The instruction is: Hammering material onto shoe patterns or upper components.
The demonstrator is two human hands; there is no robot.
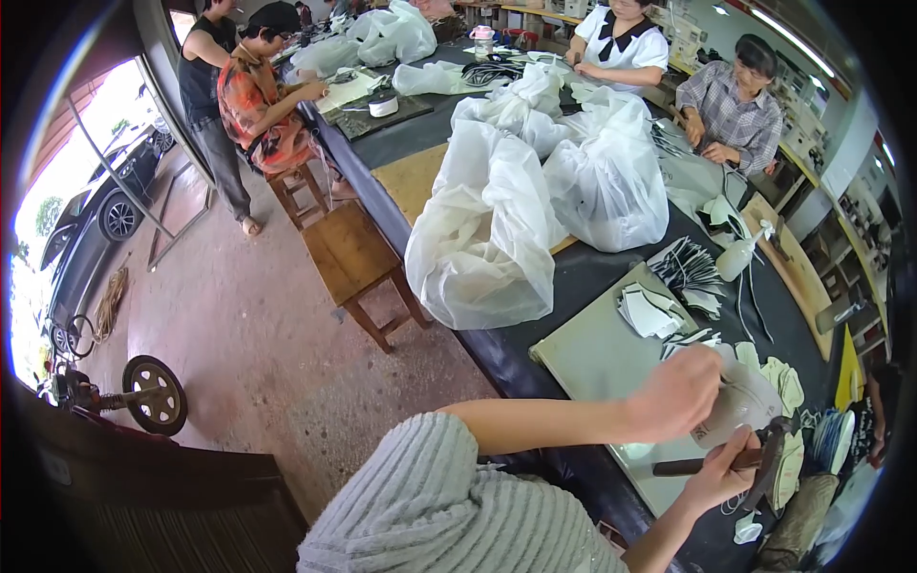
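Observation:
My left hand [673, 392] is above the near end of a pale grey-green board [583, 344], beside a rounded whitish container [748, 403]. Its fingers are curled in and somewhat blurred; what they pinch, if anything, is hidden. Below that container my right hand [723, 470] is closed around a hammer [676, 468], whose wooden handle points left and dark head lies to the right. A stack of white cut pieces [651, 311] rests on the board, with a fan of black-and-white strips [690, 272] just past it.
White plastic bags [487, 229] bulk up mid-table. A squeeze bottle [737, 256], pale fabric pieces [785, 382] and a thread spool [829, 439] lie to the right. Wooden stools [351, 248] stand left of the table. Several people work around the far end.

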